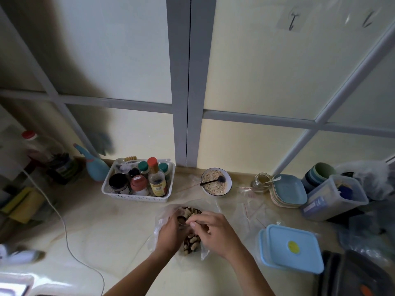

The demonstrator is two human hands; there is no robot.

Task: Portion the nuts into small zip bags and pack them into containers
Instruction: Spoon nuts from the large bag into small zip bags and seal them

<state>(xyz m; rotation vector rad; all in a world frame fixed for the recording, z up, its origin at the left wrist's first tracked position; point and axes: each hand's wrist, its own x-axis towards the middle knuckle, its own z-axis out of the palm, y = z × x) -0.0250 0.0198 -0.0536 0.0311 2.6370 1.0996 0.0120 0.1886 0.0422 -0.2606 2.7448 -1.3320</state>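
Observation:
A clear plastic bag of mixed nuts (191, 242) lies on the counter in front of me, with more nuts (191, 211) showing beyond my fingers. My left hand (171, 233) grips the bag's left side. My right hand (211, 229) is over the bag with fingers curled and pinches a small metal spoon (182, 220) among the nuts. Empty small zip bags (252, 210) with red strips lie flat to the right. A light-blue lidded container (292, 248) with a yellow sticker sits at the right front.
A white basket (106, 190) of bottles and jars stands behind left. A bowl of oats (216, 181) with a black spoon, a small jar (261, 182), stacked plates (288, 191), cups (320, 174) and a clear tub (333, 197) line the back right. A white cable (64, 227) crosses the left counter.

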